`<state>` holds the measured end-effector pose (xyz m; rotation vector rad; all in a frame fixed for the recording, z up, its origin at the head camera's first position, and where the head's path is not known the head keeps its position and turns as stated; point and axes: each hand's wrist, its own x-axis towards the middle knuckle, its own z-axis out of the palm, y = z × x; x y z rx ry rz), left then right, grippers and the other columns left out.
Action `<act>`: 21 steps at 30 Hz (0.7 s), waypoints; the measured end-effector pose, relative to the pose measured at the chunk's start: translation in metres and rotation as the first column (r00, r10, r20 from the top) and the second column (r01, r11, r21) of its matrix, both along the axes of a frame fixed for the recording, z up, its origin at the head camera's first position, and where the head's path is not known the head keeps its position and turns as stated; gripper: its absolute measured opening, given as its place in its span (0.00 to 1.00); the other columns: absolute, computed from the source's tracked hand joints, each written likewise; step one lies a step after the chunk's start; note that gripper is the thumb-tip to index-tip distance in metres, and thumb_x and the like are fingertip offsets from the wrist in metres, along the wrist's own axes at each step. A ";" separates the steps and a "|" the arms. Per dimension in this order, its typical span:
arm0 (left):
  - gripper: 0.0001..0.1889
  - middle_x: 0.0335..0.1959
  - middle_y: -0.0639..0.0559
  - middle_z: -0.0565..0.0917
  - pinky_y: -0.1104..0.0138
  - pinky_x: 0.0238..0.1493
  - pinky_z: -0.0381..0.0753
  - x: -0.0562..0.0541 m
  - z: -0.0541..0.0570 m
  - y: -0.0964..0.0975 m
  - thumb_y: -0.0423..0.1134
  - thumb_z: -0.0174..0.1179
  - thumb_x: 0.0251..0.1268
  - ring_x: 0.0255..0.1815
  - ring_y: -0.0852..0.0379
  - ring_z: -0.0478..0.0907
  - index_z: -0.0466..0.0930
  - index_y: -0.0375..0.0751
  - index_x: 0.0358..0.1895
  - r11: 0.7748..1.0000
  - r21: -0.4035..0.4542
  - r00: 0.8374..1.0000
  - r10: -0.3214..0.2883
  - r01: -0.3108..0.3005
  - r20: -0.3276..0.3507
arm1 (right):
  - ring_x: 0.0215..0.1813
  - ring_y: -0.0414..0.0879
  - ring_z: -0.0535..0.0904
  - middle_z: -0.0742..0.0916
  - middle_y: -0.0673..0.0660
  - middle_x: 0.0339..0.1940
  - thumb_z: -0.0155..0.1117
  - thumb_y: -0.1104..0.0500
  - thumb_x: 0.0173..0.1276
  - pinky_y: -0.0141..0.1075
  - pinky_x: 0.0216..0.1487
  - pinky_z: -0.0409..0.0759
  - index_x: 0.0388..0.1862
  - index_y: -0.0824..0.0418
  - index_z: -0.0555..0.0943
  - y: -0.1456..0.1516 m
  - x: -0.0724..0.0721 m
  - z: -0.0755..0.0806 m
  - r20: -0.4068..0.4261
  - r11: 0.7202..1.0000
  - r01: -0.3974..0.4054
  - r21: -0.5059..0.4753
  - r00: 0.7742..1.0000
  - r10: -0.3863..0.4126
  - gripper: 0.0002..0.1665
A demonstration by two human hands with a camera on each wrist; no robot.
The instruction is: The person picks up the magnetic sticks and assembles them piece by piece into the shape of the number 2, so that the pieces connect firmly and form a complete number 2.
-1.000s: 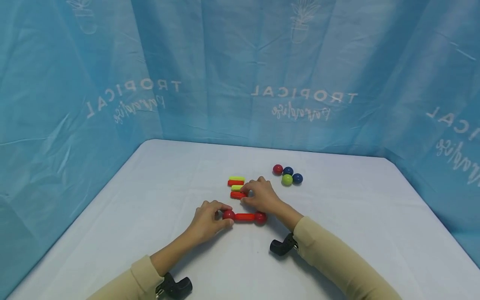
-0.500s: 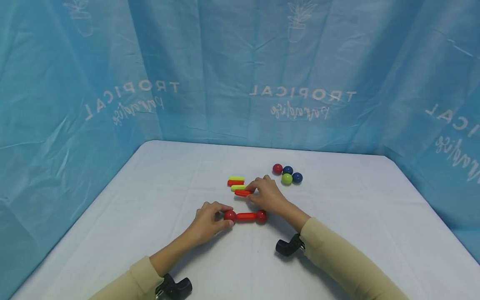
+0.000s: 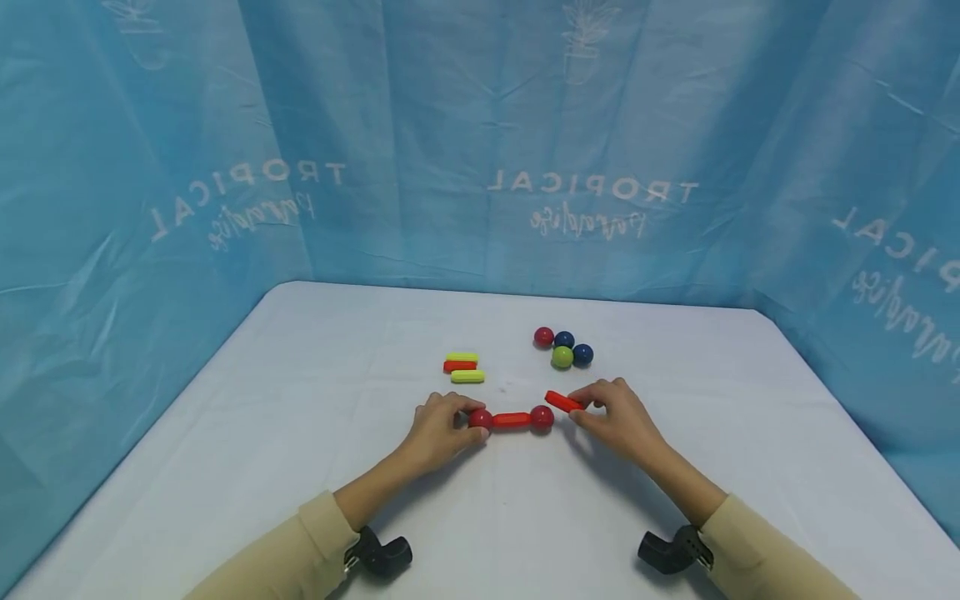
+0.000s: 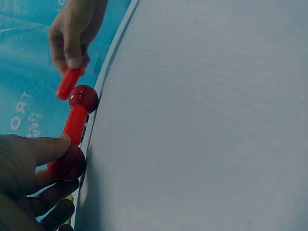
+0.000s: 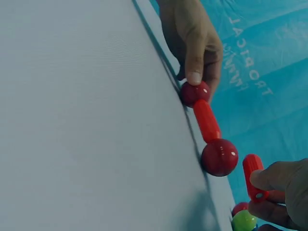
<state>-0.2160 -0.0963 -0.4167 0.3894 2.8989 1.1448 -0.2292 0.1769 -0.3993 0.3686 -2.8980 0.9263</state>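
Note:
My left hand (image 3: 441,433) pinches the left red ball (image 3: 481,419) of a joined piece between thumb and fingers. From that ball a red rod (image 3: 512,421) runs to a second red ball (image 3: 542,418) at the right end. My right hand (image 3: 618,421) holds a loose red rod (image 3: 563,402) by one end, its free end tilted up toward the right ball. In the right wrist view a small round metallic spot shows on the end of this loose rod (image 5: 253,175). The left wrist view has the loose rod (image 4: 70,83) just beside the far ball (image 4: 83,98).
Beyond the left hand lie two yellow rods (image 3: 467,377) with a red rod (image 3: 461,366) between them. Farther right sit a red ball (image 3: 543,337), two blue balls (image 3: 582,355) and a green ball (image 3: 562,357). A white-covered table (image 3: 337,358) meets blue curtains (image 3: 420,150) behind.
My right hand has lifted a red rod from the row and carried it right, beyond the joined piece's right ball. The left hand and joined piece have shifted slightly right and away in the head view.

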 end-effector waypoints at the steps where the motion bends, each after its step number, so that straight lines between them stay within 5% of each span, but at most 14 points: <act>1: 0.19 0.37 0.55 0.81 0.62 0.42 0.59 -0.001 0.000 0.001 0.42 0.69 0.51 0.40 0.57 0.67 0.83 0.46 0.50 1.000 -0.001 1.000 0.001 -0.001 -0.002 | 0.44 0.46 0.72 0.86 0.50 0.38 0.69 0.58 0.56 0.33 0.37 0.70 0.45 0.55 0.85 0.003 0.003 -0.002 0.006 1.000 0.007 0.003 1.000 -0.007 0.16; 9: 0.19 0.38 0.54 0.81 0.61 0.43 0.59 -0.002 0.001 0.005 0.43 0.69 0.51 0.40 0.57 0.67 0.83 0.47 0.49 1.000 -0.002 1.000 0.022 -0.022 0.005 | 0.43 0.45 0.72 0.86 0.49 0.36 0.69 0.60 0.56 0.35 0.40 0.70 0.42 0.55 0.86 0.015 0.025 -0.012 0.020 1.000 0.031 -0.005 0.999 -0.031 0.13; 21: 0.19 0.40 0.53 0.81 0.62 0.42 0.59 0.000 0.003 0.005 0.42 0.69 0.51 0.41 0.56 0.67 0.82 0.46 0.49 1.000 0.002 1.000 0.021 -0.021 0.003 | 0.40 0.43 0.71 0.85 0.49 0.34 0.71 0.59 0.54 0.33 0.38 0.70 0.42 0.56 0.86 0.004 0.033 -0.020 0.062 0.998 0.058 -0.028 0.997 -0.056 0.14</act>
